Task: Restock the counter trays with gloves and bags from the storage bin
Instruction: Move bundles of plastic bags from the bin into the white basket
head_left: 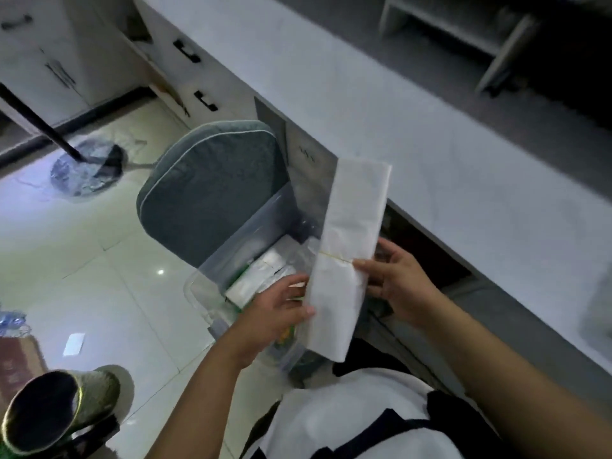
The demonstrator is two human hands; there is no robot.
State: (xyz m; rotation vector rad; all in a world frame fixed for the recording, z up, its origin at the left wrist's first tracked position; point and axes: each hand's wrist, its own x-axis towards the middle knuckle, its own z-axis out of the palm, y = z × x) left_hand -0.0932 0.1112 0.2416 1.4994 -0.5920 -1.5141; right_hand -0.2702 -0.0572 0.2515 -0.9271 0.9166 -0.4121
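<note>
Long flat bundle of thin white bags (347, 260), rubber-banded, pinched between left hand (281, 309) and right hand (394, 276) above clear plastic bin (238, 246).

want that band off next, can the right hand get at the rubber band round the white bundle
Probably yes. The right hand already pinches the white bundle beside the rubber band, fingertips almost on it, nothing covering it. The left hand grips the opposite edge lower down.

Grey cushioned chair (212, 190) beside the white desk (381, 104). Cabinet drawers with black handles (187, 51) under it. Mop (86, 167) on the glossy tiled floor (99, 260), black pole slanting up left. Dark boot (59, 409) bottom left. White shelf unit (463, 24) top right.
</note>
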